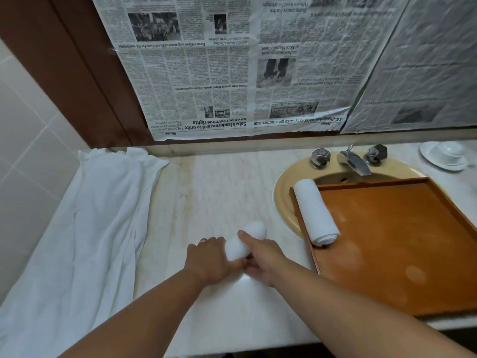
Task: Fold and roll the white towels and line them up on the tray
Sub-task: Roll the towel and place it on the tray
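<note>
A small white rolled towel (245,239) lies on the marble counter (219,182) in front of me. My left hand (209,257) grips its near left side. My right hand (260,257) grips it from the right, thumb laid over the top. Both hands hide the roll's near end. A brown wooden tray (400,241) sits over the sink on the right. One rolled white towel (315,211) lies along the tray's left edge. Loose white towels (85,228) are spread over the counter's left side.
A beige sink (286,197) with a chrome tap (353,160) and two knobs lies under the tray's far end. A white cup and saucer (446,155) stand at the far right. Newspaper (245,65) covers the mirror behind. White tiles line the left wall.
</note>
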